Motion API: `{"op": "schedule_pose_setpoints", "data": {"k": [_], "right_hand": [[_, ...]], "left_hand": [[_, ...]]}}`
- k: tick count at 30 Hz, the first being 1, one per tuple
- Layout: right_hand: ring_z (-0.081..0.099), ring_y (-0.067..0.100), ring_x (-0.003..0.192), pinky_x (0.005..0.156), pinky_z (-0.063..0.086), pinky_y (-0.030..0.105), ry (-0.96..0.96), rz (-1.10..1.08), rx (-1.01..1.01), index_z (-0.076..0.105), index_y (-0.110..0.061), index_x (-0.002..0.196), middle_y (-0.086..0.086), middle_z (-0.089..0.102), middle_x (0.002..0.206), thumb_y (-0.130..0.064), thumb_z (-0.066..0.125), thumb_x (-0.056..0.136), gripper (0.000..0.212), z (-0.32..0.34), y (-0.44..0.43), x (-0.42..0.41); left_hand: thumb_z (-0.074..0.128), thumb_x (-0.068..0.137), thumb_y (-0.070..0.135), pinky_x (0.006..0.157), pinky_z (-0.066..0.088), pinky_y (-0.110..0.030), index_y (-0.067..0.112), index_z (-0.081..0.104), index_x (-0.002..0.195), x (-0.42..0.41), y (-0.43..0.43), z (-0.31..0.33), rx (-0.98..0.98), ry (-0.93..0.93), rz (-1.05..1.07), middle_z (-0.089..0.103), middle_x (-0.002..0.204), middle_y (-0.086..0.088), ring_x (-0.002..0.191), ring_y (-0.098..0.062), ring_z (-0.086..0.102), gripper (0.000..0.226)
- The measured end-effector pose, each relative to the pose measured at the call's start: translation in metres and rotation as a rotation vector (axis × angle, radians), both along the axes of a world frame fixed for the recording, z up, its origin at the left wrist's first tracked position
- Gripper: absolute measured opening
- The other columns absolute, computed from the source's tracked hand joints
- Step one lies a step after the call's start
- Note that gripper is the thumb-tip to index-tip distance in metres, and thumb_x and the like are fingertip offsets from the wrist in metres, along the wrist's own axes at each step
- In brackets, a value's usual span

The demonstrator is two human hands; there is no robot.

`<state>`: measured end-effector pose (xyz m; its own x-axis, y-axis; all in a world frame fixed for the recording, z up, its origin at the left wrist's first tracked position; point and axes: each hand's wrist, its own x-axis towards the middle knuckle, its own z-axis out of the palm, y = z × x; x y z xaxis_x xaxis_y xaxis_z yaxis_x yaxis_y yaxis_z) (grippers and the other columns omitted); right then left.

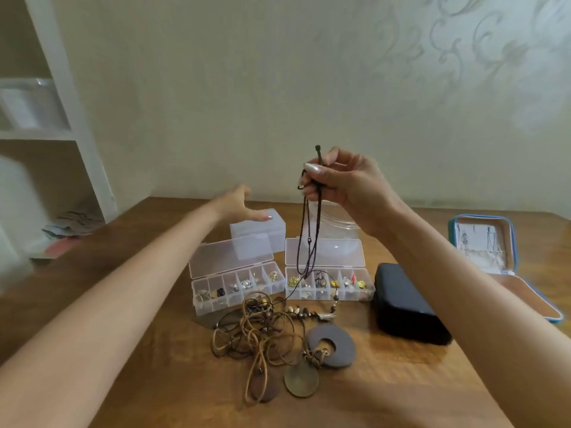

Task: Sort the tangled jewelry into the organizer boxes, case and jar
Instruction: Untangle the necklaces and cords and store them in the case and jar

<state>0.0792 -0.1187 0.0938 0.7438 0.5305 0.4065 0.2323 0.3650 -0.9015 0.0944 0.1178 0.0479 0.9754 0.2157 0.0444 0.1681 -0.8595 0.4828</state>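
Above the boxes (pixel 324 254), right fingers (pixel 328 180) tight around dark cord (pixel 310 227).

tangle (pixel 272 335) before two organizers (pixel 234 285), case (pixel 408 307) right

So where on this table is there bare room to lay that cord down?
Bare wood: left of the left organizer box, and the near edge of the table in front of the necklace tangle. Crowded: the middle, where that box, the right organizer box, the tangle and the black case sit close. The right hand pinches the dark cord.
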Motion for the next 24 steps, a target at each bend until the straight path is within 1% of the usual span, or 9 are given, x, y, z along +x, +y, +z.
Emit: {"op": "schedule_pose_setpoints", "data": {"k": [2, 4, 7, 9, 12, 14, 18, 21, 24], "right_hand": [[0.062, 0.020, 0.054, 0.054, 0.053, 0.026, -0.028, -0.014, -0.009, 0.048, -0.008, 0.072, 0.015, 0.064, 0.070, 0.005, 0.060, 0.086, 0.023, 0.008, 0.014, 0.007], [0.063, 0.021, 0.055, 0.056, 0.054, 0.027, -0.046, -0.029, -0.019, 0.048, -0.009, 0.072, 0.013, 0.065, 0.069, 0.005, 0.061, 0.086, 0.023, 0.013, 0.028, 0.016], [0.064, 0.021, 0.056, 0.057, 0.056, 0.029, -0.055, -0.069, -0.051, 0.049, -0.009, 0.073, 0.011, 0.067, 0.067, 0.004, 0.063, 0.086, 0.023, 0.012, 0.046, 0.031], [0.064, 0.020, 0.054, 0.056, 0.057, 0.029, -0.069, -0.098, -0.085, 0.049, -0.008, 0.074, 0.010, 0.067, 0.065, 0.003, 0.064, 0.085, 0.022, 0.006, 0.058, 0.042], [0.063, 0.017, 0.050, 0.053, 0.055, 0.026, -0.101, -0.131, -0.160, 0.050, -0.006, 0.081, 0.011, 0.066, 0.065, 0.004, 0.064, 0.085, 0.018, -0.009, 0.074, 0.054], [0.061, 0.016, 0.048, 0.049, 0.052, 0.024, -0.112, -0.136, -0.214, 0.048, -0.005, 0.078, 0.014, 0.064, 0.068, 0.006, 0.063, 0.085, 0.020, -0.020, 0.081, 0.060], [0.063, 0.017, 0.048, 0.048, 0.050, 0.023, -0.179, -0.156, -0.446, 0.051, -0.006, 0.074, 0.018, 0.065, 0.069, 0.005, 0.066, 0.084, 0.021, -0.044, 0.087, 0.072], [0.064, 0.015, 0.051, 0.051, 0.055, 0.023, -0.235, -0.222, -0.643, 0.055, -0.002, 0.079, 0.017, 0.067, 0.073, 0.004, 0.068, 0.082, 0.014, -0.061, 0.086, 0.074], [0.065, 0.019, 0.056, 0.061, 0.059, 0.030, -0.266, -0.269, -0.673, 0.059, 0.004, 0.083, 0.022, 0.069, 0.078, 0.005, 0.067, 0.082, 0.009, -0.071, 0.084, 0.073]], "left_hand": [[0.073, 0.067, 0.060, 0.103, 0.038, -0.035, 0.008, 0.041, 0.135, 0.012, 0.010, -0.008, 0.029, 0.186, -0.064, 0.043, 0.141, -0.010, 0.124, -0.023, 0.045, 0.092], [0.068, 0.055, 0.069, 0.092, 0.041, -0.030, 0.011, 0.054, 0.121, 0.015, 0.016, -0.005, 0.049, 0.264, -0.145, 0.053, 0.126, -0.007, 0.108, -0.018, 0.052, 0.089], [0.068, 0.058, 0.055, 0.094, 0.039, -0.028, 0.015, 0.048, 0.124, 0.014, 0.024, 0.000, 0.022, 0.346, -0.221, 0.049, 0.125, 0.000, 0.107, -0.013, 0.049, 0.080], [0.070, 0.059, 0.051, 0.093, 0.038, -0.029, 0.015, 0.045, 0.126, 0.012, 0.028, -0.005, 0.016, 0.339, -0.245, 0.047, 0.119, 0.005, 0.110, -0.014, 0.047, 0.080], [0.077, 0.061, 0.054, 0.073, 0.040, -0.029, 0.009, 0.059, 0.101, 0.016, 0.039, -0.017, -0.051, 0.200, -0.246, 0.061, 0.094, -0.004, 0.093, -0.028, 0.057, 0.063], [0.078, 0.066, 0.053, 0.074, 0.039, -0.029, 0.008, 0.060, 0.106, 0.017, 0.046, -0.022, -0.103, 0.138, -0.222, 0.064, 0.100, -0.010, 0.092, -0.028, 0.058, 0.063], [0.077, 0.071, 0.045, 0.078, 0.041, -0.016, 0.017, 0.041, 0.137, 0.015, 0.055, -0.026, -0.193, 0.075, -0.154, 0.047, 0.132, 0.002, 0.113, -0.012, 0.047, 0.081], [0.075, 0.074, 0.041, 0.077, 0.044, -0.015, 0.015, 0.040, 0.139, 0.013, 0.056, -0.027, -0.264, 0.049, -0.172, 0.045, 0.138, -0.002, 0.115, -0.011, 0.045, 0.078], [0.076, 0.069, 0.048, 0.088, 0.049, -0.025, 0.015, 0.042, 0.137, 0.012, 0.059, -0.030, -0.362, 0.021, -0.161, 0.050, 0.134, -0.005, 0.114, -0.015, 0.052, 0.083]]}}
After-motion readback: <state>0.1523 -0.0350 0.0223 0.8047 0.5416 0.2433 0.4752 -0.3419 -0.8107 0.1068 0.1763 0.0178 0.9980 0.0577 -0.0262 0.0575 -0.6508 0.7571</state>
